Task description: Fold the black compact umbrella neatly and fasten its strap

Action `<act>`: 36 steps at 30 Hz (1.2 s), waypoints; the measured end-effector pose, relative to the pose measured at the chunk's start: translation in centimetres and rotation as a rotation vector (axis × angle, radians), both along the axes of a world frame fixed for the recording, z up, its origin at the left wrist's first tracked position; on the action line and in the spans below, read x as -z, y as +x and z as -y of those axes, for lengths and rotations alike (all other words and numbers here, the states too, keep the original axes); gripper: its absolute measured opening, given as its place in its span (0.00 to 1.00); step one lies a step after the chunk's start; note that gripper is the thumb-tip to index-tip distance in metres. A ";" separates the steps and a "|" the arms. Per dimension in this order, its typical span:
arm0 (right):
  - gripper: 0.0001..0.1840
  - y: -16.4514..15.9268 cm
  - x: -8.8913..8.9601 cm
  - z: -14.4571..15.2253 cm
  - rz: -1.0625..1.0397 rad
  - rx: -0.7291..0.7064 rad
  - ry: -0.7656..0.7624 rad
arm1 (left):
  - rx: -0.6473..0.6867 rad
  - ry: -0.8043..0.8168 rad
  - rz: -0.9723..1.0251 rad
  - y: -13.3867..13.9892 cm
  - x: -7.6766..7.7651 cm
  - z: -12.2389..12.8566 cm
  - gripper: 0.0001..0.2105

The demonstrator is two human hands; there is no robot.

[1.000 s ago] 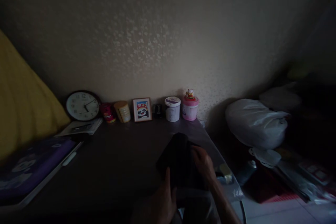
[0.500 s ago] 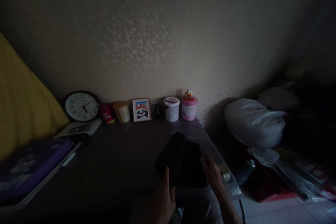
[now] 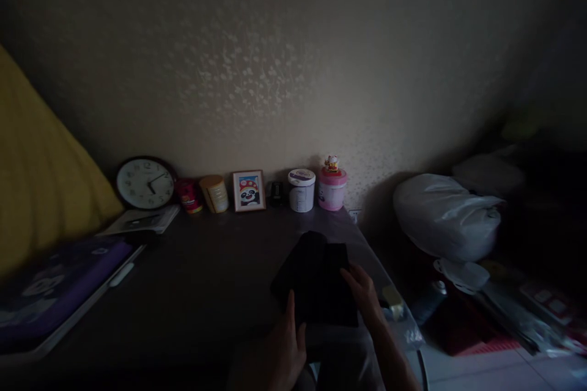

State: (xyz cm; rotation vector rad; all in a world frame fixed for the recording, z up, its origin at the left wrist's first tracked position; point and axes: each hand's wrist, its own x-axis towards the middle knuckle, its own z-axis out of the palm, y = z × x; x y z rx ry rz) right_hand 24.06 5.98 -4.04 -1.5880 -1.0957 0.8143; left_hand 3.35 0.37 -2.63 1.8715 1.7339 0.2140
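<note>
A piece of black cloth (image 3: pixel 307 281) lies flat near the table's front right edge. In the dim light its folds hardly show, and I cannot make out what kind of item it is. My left hand (image 3: pixel 287 342) rests at its lower left corner, with the index finger stretched along the cloth and the thumb apart. On the other side, my right hand (image 3: pixel 363 293) pinches the right edge between thumb and fingers.
Along the wall stand a clock (image 3: pixel 145 183), a red can (image 3: pixel 189 197), a yellow canister (image 3: pixel 214 195), a framed panda picture (image 3: pixel 249 190), a white tub (image 3: pixel 301 191) and a pink tub (image 3: pixel 332 191). A purple case (image 3: pixel 68 284) lies left; white bag (image 3: pixel 447 217) right.
My right hand has moved a little left and up, drawing the cloth's right edge inward. My left hand stays in almost the same place.
</note>
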 end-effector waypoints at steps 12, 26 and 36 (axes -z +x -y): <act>0.29 -5.1 -3.1 -4.8 -0.013 -0.028 0.055 | 0.018 -0.084 0.044 -0.7 -0.7 -0.5 0.27; 0.27 -9.0 -2.0 -7.5 0.316 -0.119 -0.176 | 0.018 -0.095 -0.033 -2.2 -2.9 -0.1 0.28; 0.26 -8.9 -1.0 -8.1 0.343 -0.145 -0.157 | 0.001 -0.023 -0.013 -1.0 -2.6 0.6 0.32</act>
